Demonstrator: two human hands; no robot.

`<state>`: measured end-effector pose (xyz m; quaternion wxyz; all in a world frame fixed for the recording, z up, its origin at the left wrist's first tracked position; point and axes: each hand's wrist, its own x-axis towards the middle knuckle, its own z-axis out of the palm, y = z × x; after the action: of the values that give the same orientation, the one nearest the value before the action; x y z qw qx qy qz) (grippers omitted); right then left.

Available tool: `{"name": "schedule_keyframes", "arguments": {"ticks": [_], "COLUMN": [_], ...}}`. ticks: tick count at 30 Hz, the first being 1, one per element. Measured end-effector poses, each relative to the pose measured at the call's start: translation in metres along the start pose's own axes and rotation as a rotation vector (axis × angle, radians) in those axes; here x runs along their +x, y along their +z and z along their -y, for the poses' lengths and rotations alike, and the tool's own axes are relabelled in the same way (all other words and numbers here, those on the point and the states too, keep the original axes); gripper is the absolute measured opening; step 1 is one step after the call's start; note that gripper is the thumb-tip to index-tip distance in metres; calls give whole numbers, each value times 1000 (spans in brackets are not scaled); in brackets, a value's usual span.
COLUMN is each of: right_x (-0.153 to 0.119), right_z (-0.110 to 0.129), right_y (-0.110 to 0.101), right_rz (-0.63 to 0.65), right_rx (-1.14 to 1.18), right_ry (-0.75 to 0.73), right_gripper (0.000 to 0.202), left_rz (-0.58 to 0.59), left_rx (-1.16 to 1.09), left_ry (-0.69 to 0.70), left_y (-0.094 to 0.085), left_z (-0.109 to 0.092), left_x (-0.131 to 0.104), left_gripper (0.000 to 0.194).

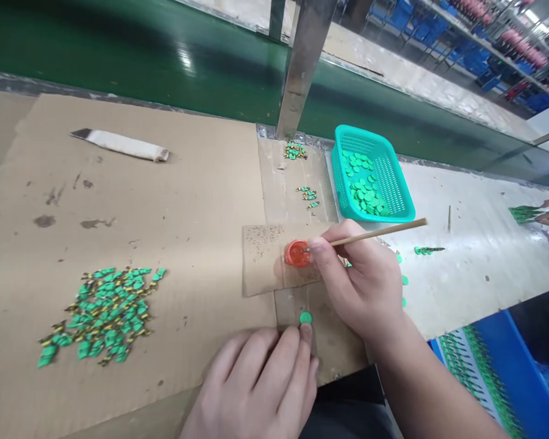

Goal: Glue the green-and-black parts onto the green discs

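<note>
Right hand grips a thin wooden stick, long axis running right and slightly up, tip in the little red pot on the counter. Left hand lies curled (one fingertip pinning a green disc). Teal basket sits just behind.

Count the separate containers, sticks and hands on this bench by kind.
Teal plastic basket: 1
Small red paint pot: 1
Thin wooden stick: 1
Worker's own hands, left and right: 2
Total: 5
</note>
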<state>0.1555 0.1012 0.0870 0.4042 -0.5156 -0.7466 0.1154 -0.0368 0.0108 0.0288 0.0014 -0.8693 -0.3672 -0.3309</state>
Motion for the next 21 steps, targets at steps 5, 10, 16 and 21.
{"name": "schedule_keyframes", "arguments": {"ticks": [5, 10, 16, 21], "right_x": [3, -6, -25, -31], "right_z": [0, 4, -4, -9], "right_y": [3, -7, -19, -22], "right_rz": [19, -51, -136, -68], "right_rx": [1, 10, -75, -100], "right_ry": [-12, -3, 153, 162], "right_gripper": [24, 20, 18, 21], "left_rz": [10, 2, -8, 1], "left_rx": [-5, 1, -11, -22], "left_ry": [4, 6, 11, 8], "left_y": [1, 1, 3, 1], "left_z": [0, 0, 2, 2], "left_x": [2, 2, 0, 1], "left_gripper": [29, 31, 30, 31]}}
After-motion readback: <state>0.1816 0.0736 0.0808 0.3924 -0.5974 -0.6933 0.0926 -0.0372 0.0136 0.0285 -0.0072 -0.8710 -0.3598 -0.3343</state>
